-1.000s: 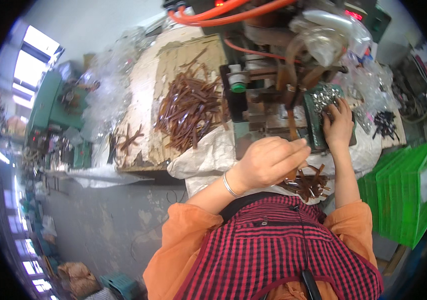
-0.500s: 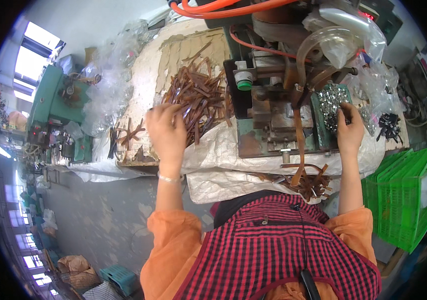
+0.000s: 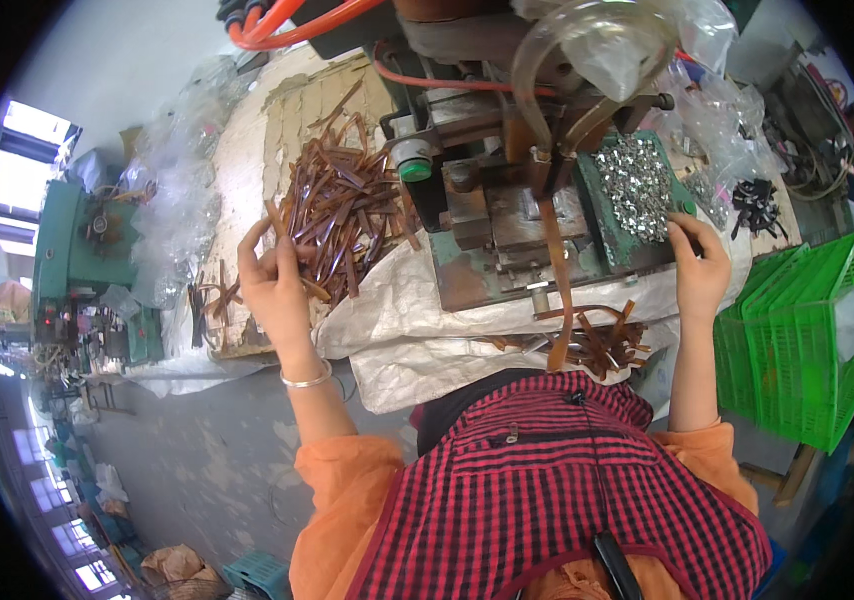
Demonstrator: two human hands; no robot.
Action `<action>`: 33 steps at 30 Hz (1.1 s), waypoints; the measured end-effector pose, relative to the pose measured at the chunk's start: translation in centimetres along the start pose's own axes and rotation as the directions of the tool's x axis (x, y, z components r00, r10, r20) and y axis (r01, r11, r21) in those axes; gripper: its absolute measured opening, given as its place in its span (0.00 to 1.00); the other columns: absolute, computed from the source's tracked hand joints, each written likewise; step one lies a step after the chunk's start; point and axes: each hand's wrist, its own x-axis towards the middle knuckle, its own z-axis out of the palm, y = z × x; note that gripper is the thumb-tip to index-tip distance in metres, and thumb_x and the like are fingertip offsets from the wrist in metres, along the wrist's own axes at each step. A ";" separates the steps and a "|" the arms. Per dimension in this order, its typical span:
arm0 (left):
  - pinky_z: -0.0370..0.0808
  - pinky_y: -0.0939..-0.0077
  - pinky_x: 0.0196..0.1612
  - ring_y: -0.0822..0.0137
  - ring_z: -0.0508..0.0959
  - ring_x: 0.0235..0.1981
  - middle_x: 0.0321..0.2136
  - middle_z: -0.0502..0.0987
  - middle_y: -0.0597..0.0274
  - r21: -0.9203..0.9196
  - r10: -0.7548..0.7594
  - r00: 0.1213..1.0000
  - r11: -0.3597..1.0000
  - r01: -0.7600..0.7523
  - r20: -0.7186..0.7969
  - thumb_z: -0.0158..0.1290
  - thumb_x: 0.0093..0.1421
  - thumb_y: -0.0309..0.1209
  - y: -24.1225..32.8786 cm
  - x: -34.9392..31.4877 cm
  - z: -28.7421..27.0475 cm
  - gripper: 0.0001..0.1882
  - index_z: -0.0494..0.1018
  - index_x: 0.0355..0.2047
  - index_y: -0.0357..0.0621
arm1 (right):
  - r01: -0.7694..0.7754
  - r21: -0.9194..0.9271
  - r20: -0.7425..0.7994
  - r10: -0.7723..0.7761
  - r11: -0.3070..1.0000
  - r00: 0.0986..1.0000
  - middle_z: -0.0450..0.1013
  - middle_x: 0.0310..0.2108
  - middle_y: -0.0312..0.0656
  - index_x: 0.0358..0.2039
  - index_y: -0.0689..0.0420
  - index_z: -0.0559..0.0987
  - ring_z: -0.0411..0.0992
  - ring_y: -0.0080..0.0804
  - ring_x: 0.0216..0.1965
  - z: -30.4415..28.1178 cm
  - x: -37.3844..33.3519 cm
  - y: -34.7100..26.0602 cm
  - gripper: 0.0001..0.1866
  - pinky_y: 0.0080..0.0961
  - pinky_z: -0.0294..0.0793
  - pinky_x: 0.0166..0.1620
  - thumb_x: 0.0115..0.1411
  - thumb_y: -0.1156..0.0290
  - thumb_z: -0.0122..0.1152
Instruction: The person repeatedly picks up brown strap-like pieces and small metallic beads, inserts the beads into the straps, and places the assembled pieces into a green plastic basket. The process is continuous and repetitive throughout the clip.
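Observation:
My left hand (image 3: pixel 275 285) is at the near-left edge of a pile of glossy brown strips (image 3: pixel 342 200). Its thumb and fingers close on one brown strip (image 3: pixel 271 214), whose end sticks up past the fingertips. At the right edge of a green tray of small shiny metal pieces (image 3: pixel 637 185), my right hand (image 3: pixel 699 262) has thumb and forefinger drawn together; anything between them is too small to make out. Between my hands stands a press machine (image 3: pixel 537 225). From its middle a brown strip (image 3: pixel 557 270) hangs toward me, over a bunch of strips (image 3: pixel 607 345) on white cloth.
Orange hoses (image 3: pixel 322 32) run above the machine. Black strips (image 3: pixel 759 208) lie right of the tray, near clear plastic bags (image 3: pixel 722 135). Green crates (image 3: pixel 797 345) stand at lower right. Another green machine (image 3: pixel 82 250) is at far left.
The view has shifted, so the machine appears further left. My left hand has turned and closed on a strip. My right hand has drawn back from among the metal pieces to the tray's edge.

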 end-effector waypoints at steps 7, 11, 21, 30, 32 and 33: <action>0.77 0.81 0.41 0.71 0.82 0.39 0.41 0.84 0.57 0.075 0.198 0.962 0.974 -0.215 0.185 0.50 0.73 0.30 -1.5 -0.7 3.7 0.12 0.73 0.51 0.34 | 0.335 0.366 0.148 -0.410 0.868 0.900 0.81 0.37 0.44 0.37 0.60 0.86 0.79 0.39 0.41 6.2 1.5 -10.3 0.08 0.30 0.76 0.48 0.57 0.78 0.65; 0.73 0.80 0.36 0.74 0.76 0.30 0.30 0.80 0.62 0.027 0.073 0.997 0.997 -0.073 0.020 0.58 0.69 0.31 -0.9 -3.3 6.3 0.11 0.78 0.37 0.32 | 0.241 0.465 0.078 -0.311 0.852 0.947 0.80 0.37 0.45 0.38 0.61 0.83 0.79 0.37 0.41 8.7 -0.1 -11.5 0.08 0.29 0.76 0.46 0.56 0.79 0.67; 0.82 0.74 0.37 0.65 0.83 0.38 0.40 0.83 0.46 -0.316 0.434 0.901 0.853 -0.416 -0.014 0.54 0.66 0.16 6.9 -6.0 5.6 0.08 0.75 0.45 0.33 | -0.260 0.739 0.355 -0.030 0.621 0.934 0.80 0.38 0.39 0.52 0.65 0.74 0.77 0.21 0.41 8.1 -1.3 -14.3 0.19 0.19 0.75 0.46 0.60 0.82 0.63; 0.72 0.77 0.24 0.68 0.77 0.24 0.43 0.84 0.54 -0.195 0.908 0.250 0.327 -0.925 0.337 0.67 0.49 0.23 10.5 -7.6 9.5 0.11 0.82 0.35 0.43 | 0.048 0.555 0.341 -0.280 0.831 0.898 0.76 0.53 0.50 0.51 0.59 0.79 0.75 0.40 0.56 4.9 -0.6 -13.4 0.18 0.33 0.71 0.61 0.60 0.77 0.59; 0.71 0.79 0.24 0.72 0.76 0.22 0.42 0.84 0.55 -0.152 0.930 0.209 0.264 -0.953 0.304 0.63 0.47 0.26 10.4 -7.7 11.1 0.12 0.81 0.35 0.44 | 0.502 -0.025 0.191 -0.489 0.864 0.851 0.74 0.57 0.52 0.47 0.56 0.83 0.69 0.52 0.62 5.3 2.1 -8.9 0.16 0.44 0.68 0.64 0.57 0.72 0.64; 0.71 0.80 0.23 0.73 0.76 0.22 0.42 0.84 0.56 -0.178 0.926 0.207 0.272 -0.946 0.316 0.63 0.47 0.27 10.0 -7.4 11.3 0.12 0.81 0.35 0.45 | 0.464 -0.235 0.225 -0.417 0.854 0.881 0.72 0.59 0.53 0.47 0.55 0.84 0.66 0.55 0.64 5.5 2.6 -5.9 0.16 0.47 0.67 0.64 0.57 0.70 0.66</action>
